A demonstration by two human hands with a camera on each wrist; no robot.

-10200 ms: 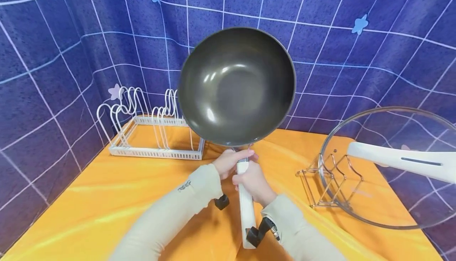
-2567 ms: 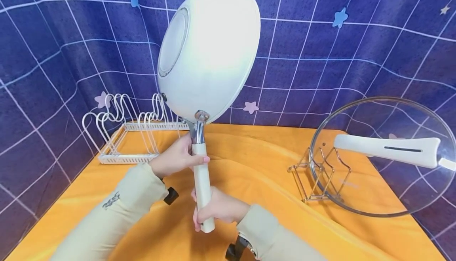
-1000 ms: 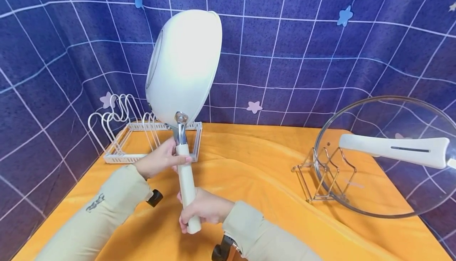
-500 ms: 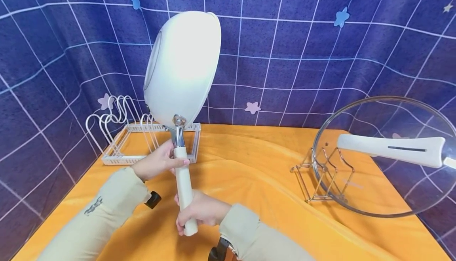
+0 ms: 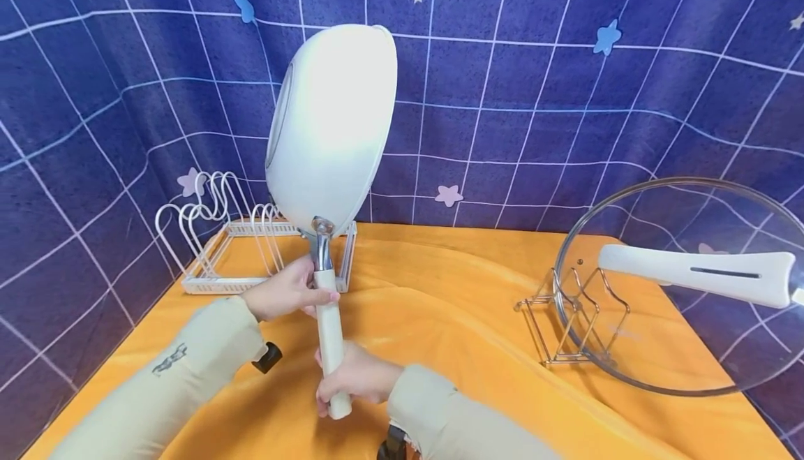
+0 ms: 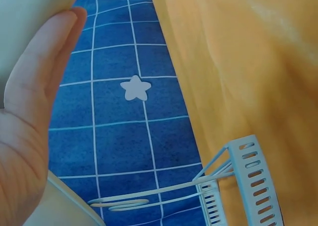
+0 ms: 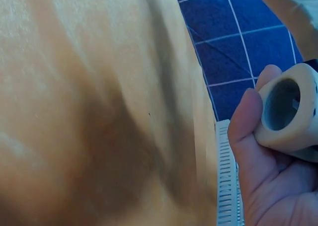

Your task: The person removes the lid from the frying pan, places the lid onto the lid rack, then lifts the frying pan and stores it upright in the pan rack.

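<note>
A white wok (image 5: 336,125) stands tilted on edge in the head view, its outer side toward me and its flat base facing left. My left hand (image 5: 290,291) grips the upper part of its long white handle (image 5: 329,341), just below the metal neck. Lower down, my right hand (image 5: 358,376) holds the handle near its end; the right wrist view shows the hollow handle end (image 7: 283,107) among the fingers. Behind the wok is a white dish rack (image 5: 220,284) with looped wire dividers. The wok hides part of it, and I cannot tell whether they touch.
At the right, a large glass lid (image 5: 694,271) with a white handle stands on edge in a small metal wire rack (image 5: 568,359). An orange cloth (image 5: 452,292) covers the table. A blue gridded curtain (image 5: 502,83) hangs around the back and sides.
Ten seconds ago the wok's dark inside faced me; by 2.6 seconds ago it was turned on edge. It then shifted left and down toward the white rack. Over the last second it barely moves.
</note>
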